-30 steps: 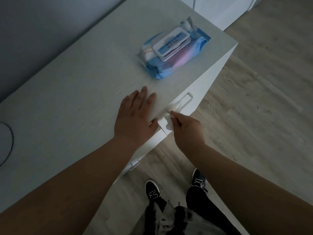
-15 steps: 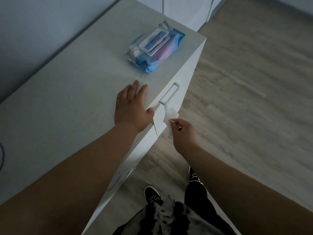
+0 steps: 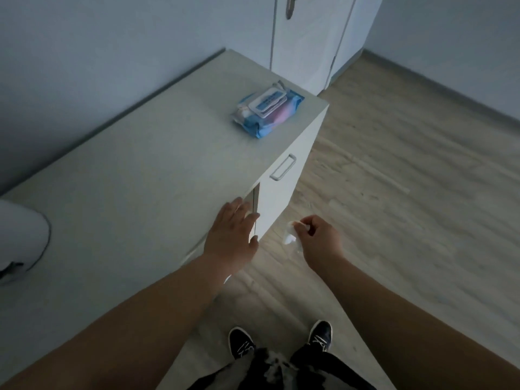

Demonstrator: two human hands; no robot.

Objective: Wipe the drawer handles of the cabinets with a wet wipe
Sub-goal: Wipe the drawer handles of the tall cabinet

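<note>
A white cabinet [image 3: 140, 192] runs along the wall. Its right-hand drawer front carries a slim bar handle [image 3: 283, 167]. My left hand [image 3: 230, 235] lies flat on the cabinet's front edge with the fingers straight. My right hand [image 3: 318, 240] hangs in front of the cabinet, below and to the right of that handle, and pinches a crumpled white wet wipe [image 3: 289, 236] between thumb and fingers. The wipe is clear of the handle. My left forearm hides most of the lower drawer fronts.
A blue pack of wet wipes [image 3: 267, 112] lies on the cabinet top near its right end. A pale rounded object [image 3: 19, 237] sits at the left edge. A white door [image 3: 304, 38] stands behind. Wooden floor [image 3: 394, 192] spreads to the right; my shoes [image 3: 242, 343] are below.
My right hand has drawn the wipe off the handle, down and to the right. The view has lifted and pulled back. My left hand stays on the cabinet edge.
</note>
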